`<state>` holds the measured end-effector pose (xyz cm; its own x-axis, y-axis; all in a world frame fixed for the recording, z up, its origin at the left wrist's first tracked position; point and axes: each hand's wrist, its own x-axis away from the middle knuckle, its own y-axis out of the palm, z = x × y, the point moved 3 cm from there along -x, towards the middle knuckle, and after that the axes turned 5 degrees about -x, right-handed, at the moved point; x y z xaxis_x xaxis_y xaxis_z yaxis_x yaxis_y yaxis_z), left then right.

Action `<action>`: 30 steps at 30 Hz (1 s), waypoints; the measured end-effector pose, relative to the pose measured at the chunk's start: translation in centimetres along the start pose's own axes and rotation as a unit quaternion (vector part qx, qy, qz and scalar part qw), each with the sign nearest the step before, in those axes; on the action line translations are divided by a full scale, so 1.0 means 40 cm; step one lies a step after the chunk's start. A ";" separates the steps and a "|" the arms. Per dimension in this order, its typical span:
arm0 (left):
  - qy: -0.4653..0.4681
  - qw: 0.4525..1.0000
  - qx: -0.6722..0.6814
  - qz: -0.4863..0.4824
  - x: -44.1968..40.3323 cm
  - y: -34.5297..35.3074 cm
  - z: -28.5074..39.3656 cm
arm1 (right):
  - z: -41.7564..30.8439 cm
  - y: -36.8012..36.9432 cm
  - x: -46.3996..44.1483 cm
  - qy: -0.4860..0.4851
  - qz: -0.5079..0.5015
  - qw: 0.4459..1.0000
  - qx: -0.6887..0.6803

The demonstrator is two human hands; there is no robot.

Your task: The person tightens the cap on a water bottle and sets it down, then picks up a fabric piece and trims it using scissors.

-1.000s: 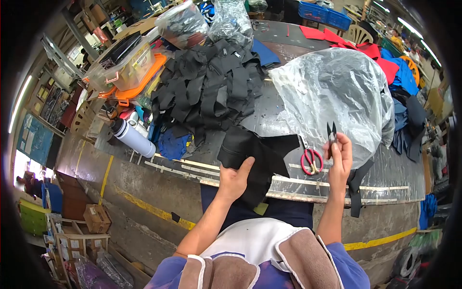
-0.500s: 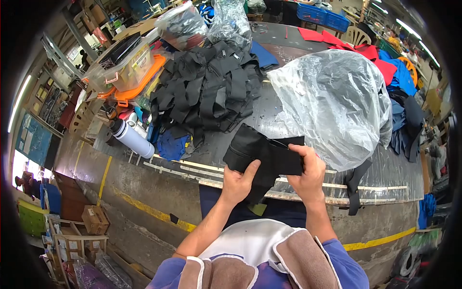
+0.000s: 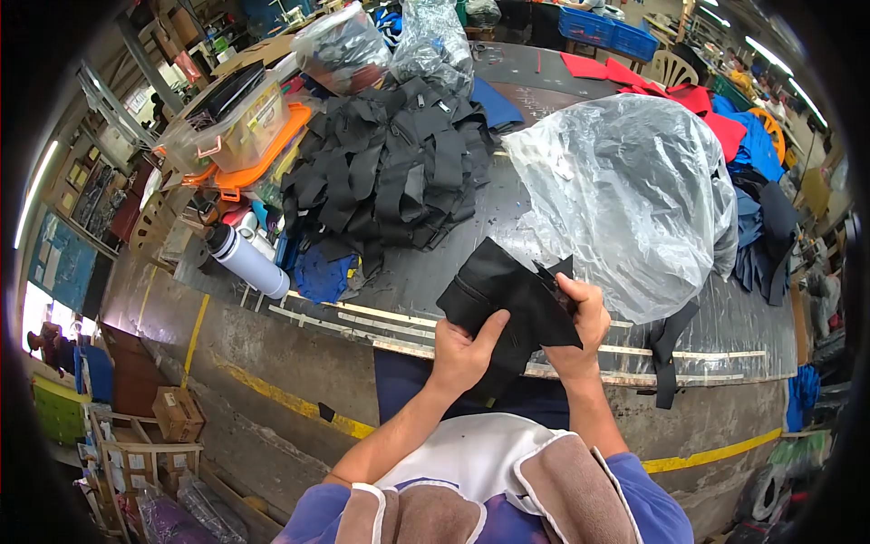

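A black fabric piece (image 3: 507,295) with a zipper hangs between my hands over the table's front edge. My left hand (image 3: 465,354) grips its left side, thumb on top. Closed at the right end of the fabric is my right hand (image 3: 583,322); dark pointed tips show beside its fingers, and the fabric hides most of whatever else it holds. Beyond my left hand lies a large heap of black fabric pieces (image 3: 390,168). A clear plastic bag (image 3: 634,199) lies on the table beyond my right hand.
The dark table (image 3: 752,335) has measuring strips along its front edge. At the left are a light bottle (image 3: 254,265), blue cloth (image 3: 323,274) and a clear bin (image 3: 240,136). A black strip (image 3: 668,354) hangs over the front edge; red fabric (image 3: 725,131) lies back right.
My right hand has come left from above the red-handled scissors to the black fabric. The fabric has been turned and lifted slightly, and the scissors are out of sight.
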<state>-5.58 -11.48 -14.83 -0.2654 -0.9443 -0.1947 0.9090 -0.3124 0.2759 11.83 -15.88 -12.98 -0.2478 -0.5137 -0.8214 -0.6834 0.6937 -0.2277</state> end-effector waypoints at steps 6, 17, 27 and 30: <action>0.005 0.999 -0.031 0.012 -0.001 -0.012 -0.017 | 0.021 -0.001 0.009 0.043 0.022 0.999 -0.011; 0.024 0.980 -0.197 -0.019 0.002 -0.026 0.004 | -0.005 -0.052 -0.108 0.318 -0.126 0.898 -0.278; 0.095 0.987 -0.104 0.077 -0.035 -0.008 0.093 | 0.021 0.025 -0.076 0.365 -0.237 0.854 -0.286; 0.134 0.969 -0.199 0.050 -0.056 -0.046 0.112 | 0.017 0.033 -0.073 0.375 -0.247 0.842 -0.300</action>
<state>-8.11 -9.23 -10.69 -0.1244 -0.8901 -0.4384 0.9921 -0.1048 -0.0687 12.12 -13.11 -11.23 -0.0414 -0.9950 -0.0913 -0.9983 0.0375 0.0442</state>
